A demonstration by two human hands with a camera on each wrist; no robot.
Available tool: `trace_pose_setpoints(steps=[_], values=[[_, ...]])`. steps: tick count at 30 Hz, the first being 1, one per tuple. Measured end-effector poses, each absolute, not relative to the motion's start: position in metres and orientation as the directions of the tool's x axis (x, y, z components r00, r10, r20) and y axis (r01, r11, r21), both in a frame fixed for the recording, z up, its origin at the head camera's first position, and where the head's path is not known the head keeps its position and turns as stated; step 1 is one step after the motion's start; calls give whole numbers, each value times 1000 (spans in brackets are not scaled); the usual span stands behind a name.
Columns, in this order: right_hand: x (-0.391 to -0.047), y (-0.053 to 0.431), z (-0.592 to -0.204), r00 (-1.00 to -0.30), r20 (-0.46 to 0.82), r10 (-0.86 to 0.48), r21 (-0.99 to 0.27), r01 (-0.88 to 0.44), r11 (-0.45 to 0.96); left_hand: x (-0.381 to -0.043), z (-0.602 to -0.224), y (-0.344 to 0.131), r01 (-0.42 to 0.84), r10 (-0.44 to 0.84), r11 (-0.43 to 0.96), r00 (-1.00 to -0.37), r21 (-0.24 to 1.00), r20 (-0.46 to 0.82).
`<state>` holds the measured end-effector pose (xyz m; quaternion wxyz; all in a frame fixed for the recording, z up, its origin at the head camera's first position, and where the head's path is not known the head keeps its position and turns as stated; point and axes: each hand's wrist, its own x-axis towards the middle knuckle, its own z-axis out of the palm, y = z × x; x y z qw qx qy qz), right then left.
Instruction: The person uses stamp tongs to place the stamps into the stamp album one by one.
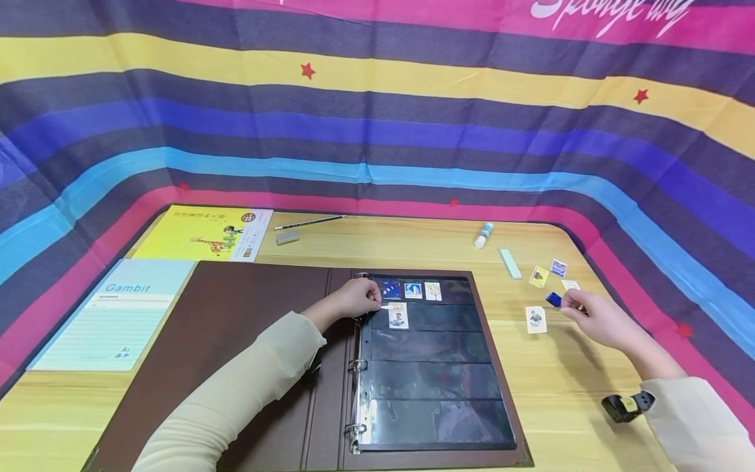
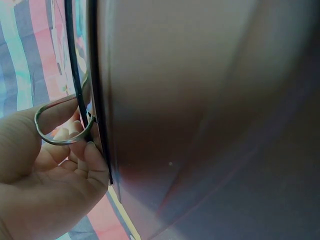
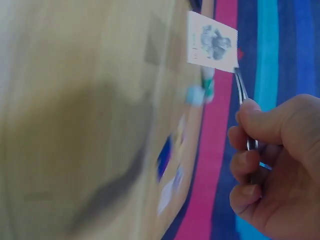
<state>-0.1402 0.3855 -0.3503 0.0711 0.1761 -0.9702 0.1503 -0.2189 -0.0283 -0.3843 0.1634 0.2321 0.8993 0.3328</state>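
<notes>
Curtain lettering point(image 1: 610, 14) cropped, blue stamp point(image 3: 164, 158) blurred in right-wrist view

Nine stamps point(image 1: 536, 320), one binder point(image 1: 253, 295) — one pair of tweezers point(image 3: 242, 86)

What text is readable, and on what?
"Gambit": pale-blue lined paper notebook; finer print too small.
"Sponge", next word unclear: striped fabric backdrop.
Too small or blurred: characters on yellow paper booklet; print on white paper stamp with grey picture; any on white-and-teal glue stick.
</notes>
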Motion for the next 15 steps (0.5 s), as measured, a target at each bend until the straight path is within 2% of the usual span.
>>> trace_pose_setpoints(steps=[8, 15], values=[[-165, 325, -336, -937, 184, -299, -346, -346, 872, -219, -384, -30, 314, 525, 672, -841, 671, -133], [-190, 267, -346, -932, 172, -320, -422, -364, 831, -218, -383, -29, 335, 534, 661, -838, 671, -108]])
